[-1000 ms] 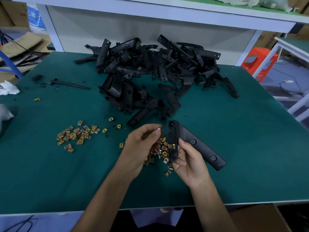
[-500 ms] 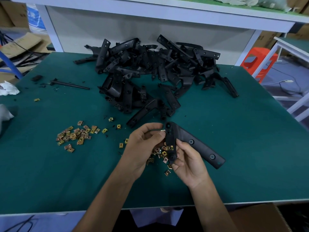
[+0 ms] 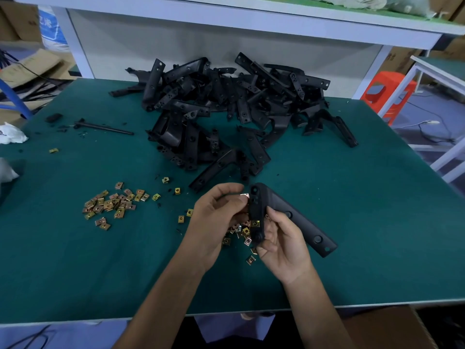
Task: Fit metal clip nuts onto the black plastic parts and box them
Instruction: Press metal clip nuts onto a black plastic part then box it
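My right hand [image 3: 281, 245] grips an angled black plastic part [image 3: 289, 215] by its short arm, above the green table [image 3: 377, 222]. One brass clip nut [image 3: 254, 223] sits fitted on that short arm. My left hand [image 3: 216, 217] pinches a metal clip nut [image 3: 244, 195] between thumb and forefinger against the upper edge of the part. Under both hands lies a small heap of loose clip nuts [image 3: 241, 234]. A second heap of clip nuts [image 3: 113, 204] lies to the left.
A big pile of black plastic parts [image 3: 226, 107] fills the far middle of the table. A black rod [image 3: 103, 127] and white rags [image 3: 10, 134] lie at the left. A cardboard box [image 3: 387, 328] shows below the table's front edge at right. An orange stool [image 3: 385, 94] stands beyond the right edge.
My left hand has brought the clip nut up and to the right until it meets the top of the part's short arm. My right hand has tilted the part slightly.
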Demonstrator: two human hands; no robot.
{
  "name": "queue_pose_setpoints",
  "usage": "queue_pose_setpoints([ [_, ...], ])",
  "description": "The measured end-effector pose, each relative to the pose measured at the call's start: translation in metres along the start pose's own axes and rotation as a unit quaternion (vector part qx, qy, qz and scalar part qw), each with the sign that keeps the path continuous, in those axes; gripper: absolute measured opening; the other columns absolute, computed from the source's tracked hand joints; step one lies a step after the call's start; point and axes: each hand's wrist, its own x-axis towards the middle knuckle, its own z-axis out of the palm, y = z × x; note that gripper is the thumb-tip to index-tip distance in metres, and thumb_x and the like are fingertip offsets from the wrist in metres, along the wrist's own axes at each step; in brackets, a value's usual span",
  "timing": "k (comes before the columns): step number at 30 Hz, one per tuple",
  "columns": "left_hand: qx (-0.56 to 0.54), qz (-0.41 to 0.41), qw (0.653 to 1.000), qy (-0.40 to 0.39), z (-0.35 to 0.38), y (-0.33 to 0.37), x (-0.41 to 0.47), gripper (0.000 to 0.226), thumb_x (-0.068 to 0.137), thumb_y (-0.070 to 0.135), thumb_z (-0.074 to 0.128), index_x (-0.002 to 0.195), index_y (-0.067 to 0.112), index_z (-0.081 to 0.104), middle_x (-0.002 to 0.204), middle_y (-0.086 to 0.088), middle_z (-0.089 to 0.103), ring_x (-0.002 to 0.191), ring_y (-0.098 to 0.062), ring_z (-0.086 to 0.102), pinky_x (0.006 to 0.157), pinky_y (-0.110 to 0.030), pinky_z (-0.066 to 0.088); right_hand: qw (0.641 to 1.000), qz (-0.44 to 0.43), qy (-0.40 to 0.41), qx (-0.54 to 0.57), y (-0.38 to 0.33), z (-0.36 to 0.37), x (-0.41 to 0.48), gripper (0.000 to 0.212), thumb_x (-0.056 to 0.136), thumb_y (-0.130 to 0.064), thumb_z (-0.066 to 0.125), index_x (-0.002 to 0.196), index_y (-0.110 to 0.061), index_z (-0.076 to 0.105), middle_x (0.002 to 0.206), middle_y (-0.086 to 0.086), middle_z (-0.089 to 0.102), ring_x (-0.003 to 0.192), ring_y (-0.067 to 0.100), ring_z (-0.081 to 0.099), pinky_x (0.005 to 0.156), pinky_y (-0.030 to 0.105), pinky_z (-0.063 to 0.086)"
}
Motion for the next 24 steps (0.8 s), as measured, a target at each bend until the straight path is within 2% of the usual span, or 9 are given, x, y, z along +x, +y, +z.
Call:
queue_pose_setpoints([
  [5,-0.033,0.002,0.999,-0.004,0.001,-0.001,-0.001,0.013,0.092,-0.002,0.064,0.101,0.007,0.067,0.085,-0.006,0.071,0.077,-0.014,0.069,0.069,-0.023,0.057,1.0,-0.004,-0.011,0.016,0.0,-0.002,0.001,0.05,0.06,-0.015,0.097,0.099,0.0,0.068,0.055,-0.001,0.056,0.041,0.005,0.051,0.031,0.013,0.038],
  [11,0.007,0.016,1.0,-0.001,0.001,0.0,0.0,0.012,0.091,-0.001,0.067,0.098,0.009,0.068,0.079,-0.003,0.069,0.077,-0.015,0.067,0.074,-0.025,0.058,1.0,-0.01,-0.018,-0.002,0.0,-0.002,0.001,0.043,0.064,-0.019,0.096,0.098,-0.002,0.076,0.055,-0.002,0.056,0.04,0.004,0.049,0.032,0.012,0.038],
  [13,0.023,0.019,1.0,-0.001,0.003,0.0,-0.001,0.012,0.091,0.0,0.068,0.098,0.01,0.067,0.077,-0.003,0.069,0.075,-0.014,0.067,0.071,-0.023,0.058,1.0,-0.009,-0.016,-0.001,0.0,-0.003,0.002,0.045,0.063,-0.018,0.096,0.098,-0.001,0.075,0.056,-0.001,0.055,0.04,0.004,0.049,0.032,0.013,0.038],
  [15,0.024,0.017,1.0,0.003,0.003,-0.001,-0.003,0.012,0.09,0.0,0.068,0.097,0.01,0.067,0.076,-0.002,0.07,0.072,-0.013,0.067,0.068,-0.022,0.056,1.0,-0.008,-0.007,-0.021,0.0,-0.002,0.002,0.044,0.066,-0.021,0.094,0.102,-0.002,0.075,0.063,0.002,0.056,0.047,0.009,0.05,0.041,0.014,0.043],
  [17,0.029,0.011,1.0,0.002,0.002,0.001,-0.002,0.014,0.09,0.0,0.069,0.099,0.011,0.068,0.077,-0.005,0.069,0.071,-0.013,0.067,0.065,-0.021,0.055,0.999,-0.008,0.018,-0.048,0.002,-0.001,0.002,0.04,0.079,-0.024,0.083,0.112,-0.003,0.073,0.082,0.009,0.058,0.064,0.02,0.049,0.061,0.019,0.041],
  [18,0.037,0.007,0.999,-0.004,0.001,0.003,-0.001,0.016,0.089,0.001,0.07,0.101,0.012,0.068,0.078,-0.007,0.069,0.071,-0.014,0.067,0.065,-0.021,0.054,0.998,-0.006,0.032,-0.053,0.003,-0.002,0.002,0.037,0.086,-0.023,0.075,0.117,-0.003,0.071,0.084,0.009,0.058,0.065,0.02,0.05,0.061,0.02,0.04],
  [20,0.059,0.001,0.998,-0.017,-0.003,0.007,0.0,0.021,0.089,0.003,0.071,0.106,0.014,0.069,0.078,-0.007,0.069,0.072,-0.015,0.067,0.066,-0.022,0.054,0.997,0.0,0.043,-0.059,0.005,-0.002,0.002,0.032,0.09,-0.023,0.064,0.116,-0.005,0.067,0.068,0.0,0.057,0.05,0.009,0.054,0.043,0.015,0.041],
  [21,0.067,-0.001,0.997,-0.024,-0.005,0.009,0.0,0.022,0.089,0.004,0.071,0.107,0.016,0.07,0.079,-0.007,0.07,0.073,-0.016,0.067,0.067,-0.023,0.055,0.997,-0.001,0.048,-0.067,0.005,-0.002,0.003,0.031,0.088,-0.024,0.064,0.115,-0.007,0.065,0.062,-0.003,0.055,0.045,0.005,0.051,0.037,0.014,0.038],
  [24,0.092,-0.008,0.995,-0.046,-0.009,0.015,-0.002,0.027,0.088,0.008,0.073,0.109,0.026,0.073,0.08,-0.006,0.071,0.078,-0.016,0.068,0.071,-0.022,0.055,0.995,-0.006,0.054,-0.086,0.007,-0.002,0.003,0.033,0.083,-0.026,0.069,0.111,-0.01,0.063,0.063,-0.003,0.05,0.042,0.004,0.047,0.033,0.014,0.035],
])
